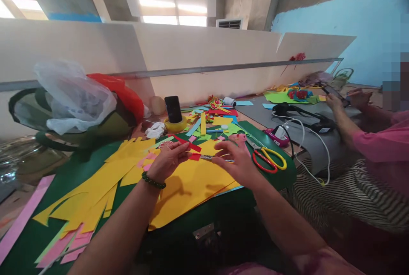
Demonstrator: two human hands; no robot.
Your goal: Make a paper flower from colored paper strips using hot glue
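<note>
A green table (236, 207) spreads nearest; above one stack of yellow paper (182, 194) are two bare hands; the left hand (168, 162) pinches red paper (193, 146), showing in two parts; the right hand (238, 162) holds one slim metal-tipped tool (206, 157) against it; to the right lies one pair of scissors (260, 150); beyond, one phone (173, 109) stands in one yellow holder (175, 126); behind runs a white partition (204, 45).
</note>
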